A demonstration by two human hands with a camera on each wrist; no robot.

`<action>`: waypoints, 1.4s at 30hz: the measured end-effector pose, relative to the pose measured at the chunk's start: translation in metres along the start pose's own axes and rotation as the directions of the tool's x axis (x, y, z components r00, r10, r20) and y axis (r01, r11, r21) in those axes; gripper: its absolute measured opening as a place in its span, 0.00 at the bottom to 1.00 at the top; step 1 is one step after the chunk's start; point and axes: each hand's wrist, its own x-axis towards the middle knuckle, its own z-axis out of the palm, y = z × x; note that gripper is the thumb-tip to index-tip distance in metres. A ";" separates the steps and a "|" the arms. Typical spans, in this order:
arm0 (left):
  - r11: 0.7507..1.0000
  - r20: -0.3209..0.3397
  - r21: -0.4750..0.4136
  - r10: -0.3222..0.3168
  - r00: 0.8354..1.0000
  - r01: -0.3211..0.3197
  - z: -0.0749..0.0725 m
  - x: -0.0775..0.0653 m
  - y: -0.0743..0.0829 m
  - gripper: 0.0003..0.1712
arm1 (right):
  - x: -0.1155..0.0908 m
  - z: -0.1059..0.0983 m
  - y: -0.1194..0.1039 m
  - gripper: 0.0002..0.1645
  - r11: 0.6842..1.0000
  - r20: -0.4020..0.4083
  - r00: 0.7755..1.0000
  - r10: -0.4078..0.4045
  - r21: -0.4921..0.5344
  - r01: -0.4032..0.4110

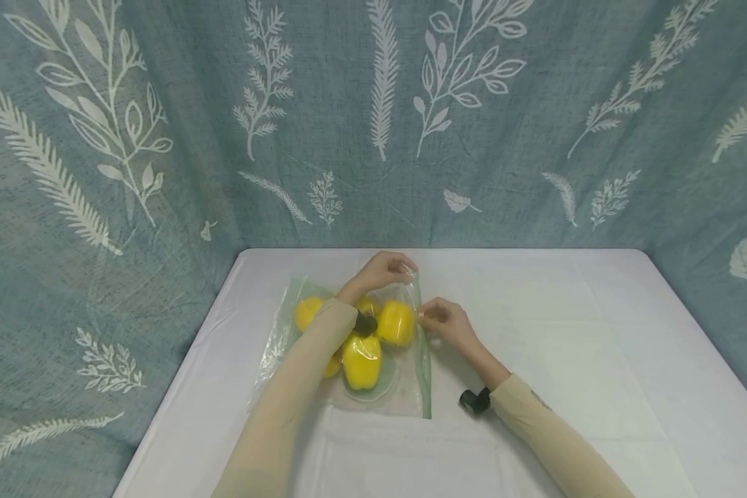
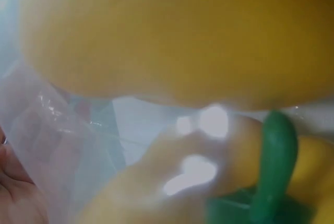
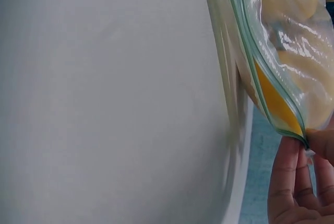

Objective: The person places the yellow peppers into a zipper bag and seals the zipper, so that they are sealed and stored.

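Note:
A clear zip bag with a pale green closure edge lies flat on the table. Several yellow bell peppers are inside it; one green stem shows close up in the left wrist view. My left hand reaches over the bag and holds the far corner of its closure edge. Partway along that edge, my right hand pinches the closure between thumb and fingers. From the pinch, the two zip strips spread apart, with yellow visible between them. A small whitish piece sits at the fingertips.
A white cloth covers the table, which extends to the right of the bag. Behind it hangs a blue-green curtain with white leaf patterns. Black wrist cameras sit low by both forearms, the left one over the peppers.

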 end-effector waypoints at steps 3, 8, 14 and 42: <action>1.000 -0.004 0.004 0.015 1.000 -0.015 -0.001 -0.001 0.000 0.13 | -0.001 0.001 0.002 0.13 1.000 0.006 1.000 -0.009 0.001 0.009; 1.000 -0.014 -0.006 0.029 0.999 -0.029 -0.001 -0.002 0.000 0.12 | -0.005 0.001 0.001 0.13 1.000 0.022 1.000 -0.012 0.008 0.011; 0.999 -0.017 -0.003 0.046 0.999 -0.046 -0.001 -0.002 0.002 0.12 | -0.004 0.002 0.010 0.13 1.000 0.026 1.000 -0.011 -0.003 0.011; 0.998 -0.043 0.037 0.042 0.998 -0.041 -0.005 0.000 -0.008 0.12 | -0.011 0.004 0.043 0.12 0.999 0.131 0.990 0.052 -0.015 -0.051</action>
